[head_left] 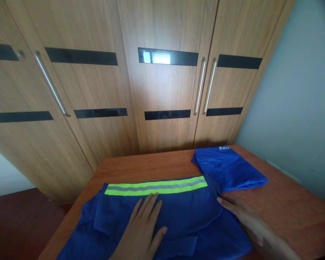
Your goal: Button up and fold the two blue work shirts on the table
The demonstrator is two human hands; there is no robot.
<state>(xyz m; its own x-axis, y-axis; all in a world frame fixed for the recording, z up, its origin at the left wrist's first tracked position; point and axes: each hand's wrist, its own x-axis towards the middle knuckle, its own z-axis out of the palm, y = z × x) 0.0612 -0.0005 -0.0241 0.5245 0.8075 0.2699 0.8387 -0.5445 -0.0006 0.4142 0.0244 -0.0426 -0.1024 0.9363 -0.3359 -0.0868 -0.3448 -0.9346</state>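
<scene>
A dark blue garment [184, 213] with a yellow-green and grey reflective strip [157, 186] lies spread on the wooden table [148, 163]. My left hand [143, 225] rests flat on its middle, just below the strip, with the fingers apart. At the garment's right edge is my right hand [241, 213], its fingers together and the fingertips against the cloth; part of the fingers is hidden under the hand. Beyond it, a folded brighter blue cloth [227, 168] with white lettering lies at the table's back right.
A wooden wardrobe [162, 86] with black strips and metal handles stands right behind the table. A pale wall [295, 119] runs along the right side. Dark reddish floor [18, 224] shows at the lower left.
</scene>
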